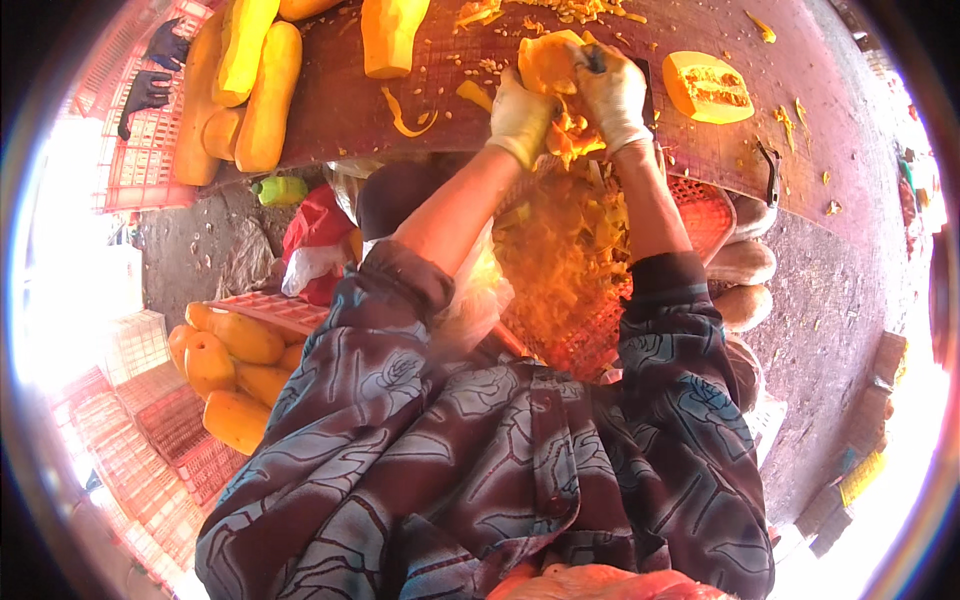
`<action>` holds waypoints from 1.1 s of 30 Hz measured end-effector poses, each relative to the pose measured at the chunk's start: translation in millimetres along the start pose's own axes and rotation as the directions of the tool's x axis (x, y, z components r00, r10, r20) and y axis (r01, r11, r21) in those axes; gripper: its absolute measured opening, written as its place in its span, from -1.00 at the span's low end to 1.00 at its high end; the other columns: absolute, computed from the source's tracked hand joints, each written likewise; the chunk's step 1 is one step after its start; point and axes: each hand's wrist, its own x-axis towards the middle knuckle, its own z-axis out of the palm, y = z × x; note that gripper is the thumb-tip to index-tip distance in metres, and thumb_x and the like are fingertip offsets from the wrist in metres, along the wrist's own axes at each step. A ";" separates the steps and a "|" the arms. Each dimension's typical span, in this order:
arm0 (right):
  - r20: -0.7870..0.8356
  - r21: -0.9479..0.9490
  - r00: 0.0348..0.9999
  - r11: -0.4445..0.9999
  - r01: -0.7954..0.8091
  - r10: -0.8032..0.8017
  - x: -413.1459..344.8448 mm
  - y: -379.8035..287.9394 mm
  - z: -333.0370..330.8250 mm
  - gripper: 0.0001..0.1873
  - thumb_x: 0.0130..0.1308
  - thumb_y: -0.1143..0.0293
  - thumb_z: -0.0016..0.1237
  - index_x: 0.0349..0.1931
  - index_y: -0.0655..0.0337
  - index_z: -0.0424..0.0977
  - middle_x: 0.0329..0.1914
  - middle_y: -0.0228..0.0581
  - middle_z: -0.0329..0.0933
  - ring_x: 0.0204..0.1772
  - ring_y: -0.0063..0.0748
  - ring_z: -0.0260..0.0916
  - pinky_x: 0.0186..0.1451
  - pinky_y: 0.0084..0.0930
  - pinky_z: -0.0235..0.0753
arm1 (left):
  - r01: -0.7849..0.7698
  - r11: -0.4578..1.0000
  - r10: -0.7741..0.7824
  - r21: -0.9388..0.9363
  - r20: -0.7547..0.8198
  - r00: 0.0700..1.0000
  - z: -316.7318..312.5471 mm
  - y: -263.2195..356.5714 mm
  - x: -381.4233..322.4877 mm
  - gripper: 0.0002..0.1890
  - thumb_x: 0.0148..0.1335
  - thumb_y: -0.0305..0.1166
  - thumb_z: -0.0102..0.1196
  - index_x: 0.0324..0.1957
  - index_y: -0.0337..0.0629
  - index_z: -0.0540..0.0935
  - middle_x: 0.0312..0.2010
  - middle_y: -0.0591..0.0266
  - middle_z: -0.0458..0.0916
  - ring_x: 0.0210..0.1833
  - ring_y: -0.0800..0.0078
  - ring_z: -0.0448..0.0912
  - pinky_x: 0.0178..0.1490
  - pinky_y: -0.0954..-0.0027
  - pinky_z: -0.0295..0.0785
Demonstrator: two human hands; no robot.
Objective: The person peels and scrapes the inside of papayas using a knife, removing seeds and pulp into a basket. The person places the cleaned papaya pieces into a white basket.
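Both hands wear pale work gloves and meet over the near edge of the table. My left hand [521,116] grips the lower left side of an orange squash piece [549,64]. On its right side is my right hand [611,94], its fingers bent onto the flesh. Stringy pulp [574,139] hangs below, between the two hands. A dark flat blade or tool [645,94] shows beside my right hand; whether the hand touches it is unclear. A cut squash piece with its seed cavity showing [707,87] lies to the right.
Peeled squashes [270,97] lie at the table's left, another [394,37] at the far middle. A black-handled peeler [770,172] rests at the near edge. Below the hands stands a red plastic basket [585,337] with peelings. Unpeeled squashes [240,337] fill a crate at lower left.
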 end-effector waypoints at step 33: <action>0.242 -0.074 0.956 0.979 0.188 -0.165 -36.2 -34.8 -56.5 -0.79 0.27 0.26 0.25 -0.20 0.17 0.69 -0.23 -0.11 0.67 -0.18 -0.07 0.62 -0.09 -0.28 0.60 | -0.591 0.677 0.651 0.438 0.019 0.759 9.5 -3.5 110.8 -0.73 0.28 -0.15 0.16 -0.25 -0.17 0.67 -0.43 -0.04 0.68 -0.35 -0.08 0.66 -0.31 -0.02 0.53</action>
